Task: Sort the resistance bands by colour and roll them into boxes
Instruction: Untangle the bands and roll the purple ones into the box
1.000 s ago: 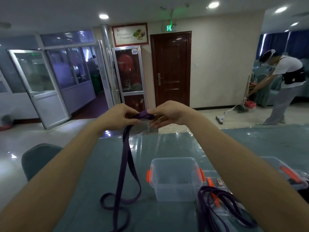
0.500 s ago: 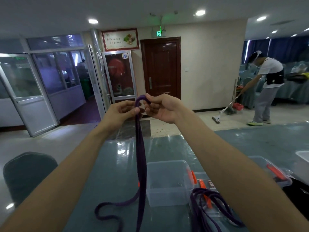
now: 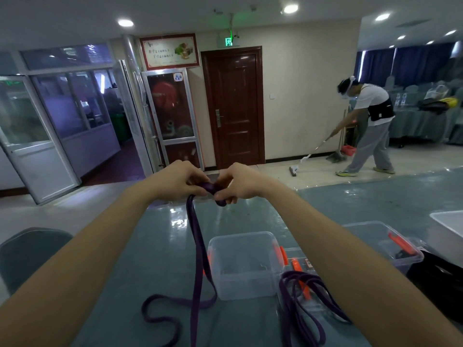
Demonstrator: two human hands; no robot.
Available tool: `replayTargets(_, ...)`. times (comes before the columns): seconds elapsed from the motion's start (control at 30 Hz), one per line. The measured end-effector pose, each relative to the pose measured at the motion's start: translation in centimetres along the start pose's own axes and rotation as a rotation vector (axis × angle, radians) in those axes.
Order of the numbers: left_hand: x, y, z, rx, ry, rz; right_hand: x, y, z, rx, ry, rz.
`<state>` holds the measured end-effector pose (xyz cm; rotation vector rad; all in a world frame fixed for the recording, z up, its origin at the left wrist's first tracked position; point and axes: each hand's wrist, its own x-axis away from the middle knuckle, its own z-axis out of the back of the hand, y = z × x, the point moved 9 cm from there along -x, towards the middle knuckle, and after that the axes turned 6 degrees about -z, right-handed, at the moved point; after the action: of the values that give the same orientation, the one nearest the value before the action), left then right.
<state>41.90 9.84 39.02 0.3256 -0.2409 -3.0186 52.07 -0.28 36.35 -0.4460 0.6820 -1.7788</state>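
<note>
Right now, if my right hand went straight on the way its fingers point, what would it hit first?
The right hand points left, pinching the band; next it would likely meet the left hand, close beside it.

Recessed ceiling lights [image 3: 290, 8] cast dim, bluish light; glare streaks the glossy table [image 3: 175, 221]; wide-angle edges bend.

Matt, rubbery-looking purple resistance band [image 3: 198, 246]. Clear, faintly frosted plastic box [image 3: 245, 266] with glossy orange plastic clips [image 3: 281, 254]. Smooth, glossy teal table top [image 3: 160, 246], mirroring the ceiling lights. Dark varnished wooden door [image 3: 235, 106] with a metal handle [image 3: 218, 118]. Polished pale floor [image 3: 325, 179], also shiny.
</note>
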Motion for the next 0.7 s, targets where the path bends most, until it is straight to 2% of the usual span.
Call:
replayTargets(0.1,0.2,0.3,0.2,0.012,-0.012,-0.009,-0.1,0.8,-0.4,-0.106,0.015,-0.027)
replayTargets(0.3,0.9,1.0,-0.3,0.027,-0.041,-0.009,-0.1,1.5,-1.8,0.045,0.051,-0.03)
replayTargets(0.43,1.3,1.4,-1.2,0.028,-0.085,-0.007,0.0,1.8,-3.1,0.13,-0.035,-0.049)
replayTargets(0.53,1.6,1.5,-1.3,0.016,-0.098,0.001,0.1,2.3,-3.8,0.014,-0.101,-0.077)
replayTargets(0.7,2.3,1.1,-0.7,0.071,-0.077,0.038,0.4,2.2,-3.9,-0.156,-0.087,-0.04)
